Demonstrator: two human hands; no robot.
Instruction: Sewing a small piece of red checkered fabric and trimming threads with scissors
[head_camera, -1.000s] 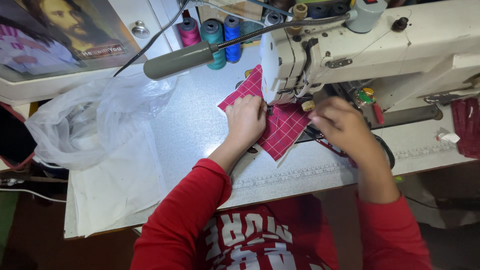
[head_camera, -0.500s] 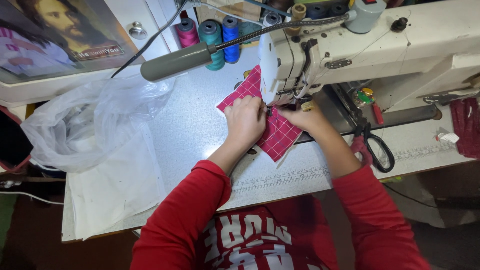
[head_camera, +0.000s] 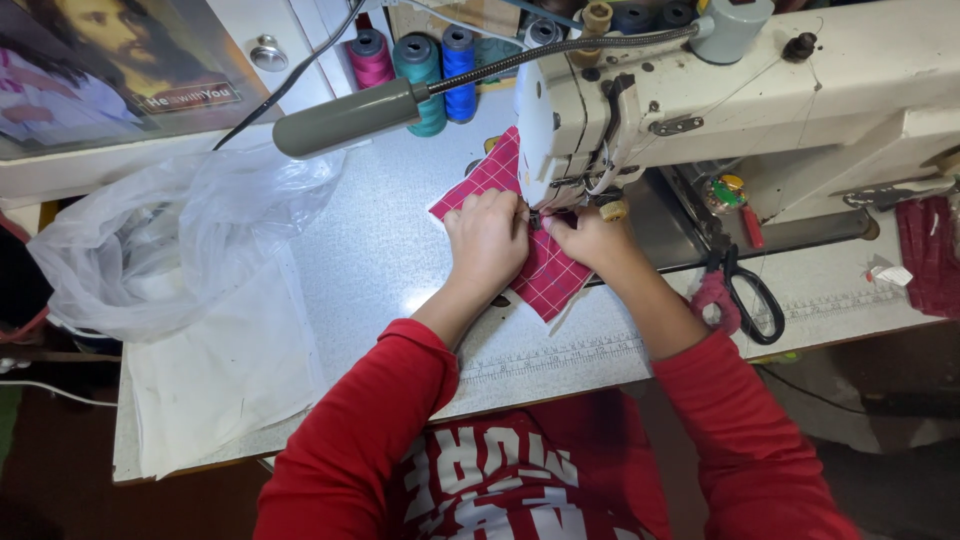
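Right hand (head_camera: 592, 240) moved onto checked cloth (head_camera: 545, 275); left hand (head_camera: 487, 240) flat; needle hidden, fingers' grip unclear.

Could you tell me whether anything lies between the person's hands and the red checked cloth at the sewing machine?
Nothing visible does. The left hand lies flat on the red checked cloth, and the right hand presses on it beside the sewing machine head. The spot under the needle is hidden by the machine and the fingers.

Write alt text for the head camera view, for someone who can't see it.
Both hands, left hand and right hand, press red checked fabric flat under a cream sewing machine. Scissors lie to the right, thread spools behind.
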